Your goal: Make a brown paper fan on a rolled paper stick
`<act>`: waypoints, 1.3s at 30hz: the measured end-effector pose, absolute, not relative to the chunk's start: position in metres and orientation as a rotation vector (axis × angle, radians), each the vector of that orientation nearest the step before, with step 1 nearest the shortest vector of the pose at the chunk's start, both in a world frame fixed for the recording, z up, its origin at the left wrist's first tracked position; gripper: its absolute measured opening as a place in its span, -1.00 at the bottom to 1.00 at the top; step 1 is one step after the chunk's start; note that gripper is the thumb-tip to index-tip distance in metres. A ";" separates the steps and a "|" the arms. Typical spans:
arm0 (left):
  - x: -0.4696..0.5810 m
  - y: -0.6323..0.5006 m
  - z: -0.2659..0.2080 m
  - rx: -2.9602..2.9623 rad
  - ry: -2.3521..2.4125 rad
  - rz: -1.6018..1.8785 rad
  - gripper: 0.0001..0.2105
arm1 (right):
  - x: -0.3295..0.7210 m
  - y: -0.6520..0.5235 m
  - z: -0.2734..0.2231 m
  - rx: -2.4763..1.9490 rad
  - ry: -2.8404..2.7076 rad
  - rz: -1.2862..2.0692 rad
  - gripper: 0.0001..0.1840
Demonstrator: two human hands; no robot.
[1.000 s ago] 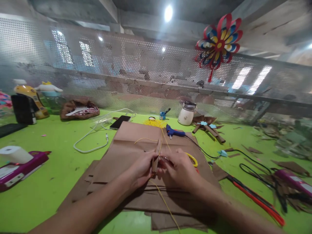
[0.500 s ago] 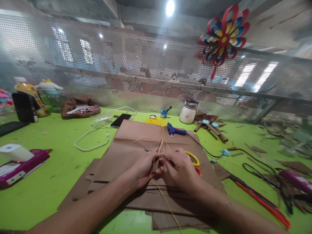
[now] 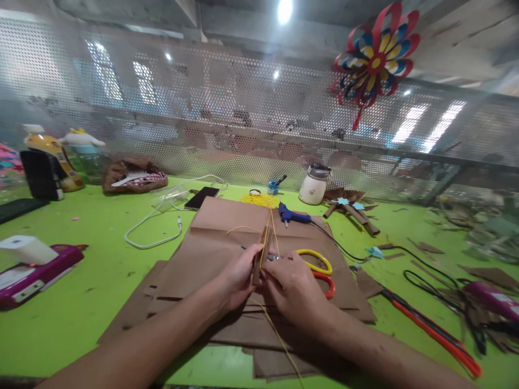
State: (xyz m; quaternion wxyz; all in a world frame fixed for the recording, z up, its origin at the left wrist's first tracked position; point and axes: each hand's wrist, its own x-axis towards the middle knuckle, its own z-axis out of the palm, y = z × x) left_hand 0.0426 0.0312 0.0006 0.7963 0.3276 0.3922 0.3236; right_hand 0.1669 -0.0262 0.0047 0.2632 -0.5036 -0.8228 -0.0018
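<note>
My left hand point(image 3: 239, 275) is closed round a narrow folded piece of brown paper or card point(image 3: 257, 274), held upright. Yellow string point(image 3: 272, 217) runs down from a loose yellow pile point(image 3: 261, 201) and along this piece. With fingers pinched, my right hand point(image 3: 295, 286) grips the string at the card's right side; the fingertips are partly hidden. A loose string end trails below the hands towards the front. Beneath both hands lie stacked brown paper sheets point(image 3: 219, 216). Scissors with yellow and red handles point(image 3: 320, 260) rest on them, partly behind my right hand.
A blue glue gun point(image 3: 295, 217) lies on the sheets' back right, its cord running right. On the green table point(image 3: 101, 281) are a phone point(image 3: 203, 198), white cable point(image 3: 140, 246), white jar point(image 3: 314, 186), red-and-black cutting tool point(image 3: 433, 329), purple power strip point(image 3: 40, 278) and paper scraps.
The brown piece has turned upright and shows more between my hands, with string along it. My right hand has shifted slightly down, uncovering more of the scissors.
</note>
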 end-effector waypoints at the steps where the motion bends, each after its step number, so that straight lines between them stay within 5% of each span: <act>1: 0.043 0.031 0.002 0.703 0.836 0.694 -0.74 | 0.166 -0.027 0.005 -1.361 -2.231 -0.016 -0.83; 6: 0.044 0.027 0.002 0.722 0.788 0.698 -0.65 | 0.161 -0.029 0.001 -1.344 -2.296 -0.174 -0.91; 21: 0.035 0.041 0.006 0.717 0.834 0.868 -0.86 | 0.156 -0.044 -0.009 -1.242 -2.442 -0.348 -0.84; 39: 0.038 0.035 0.010 0.638 0.792 0.921 -0.84 | 0.147 -0.071 0.000 -0.668 -2.849 0.030 -0.92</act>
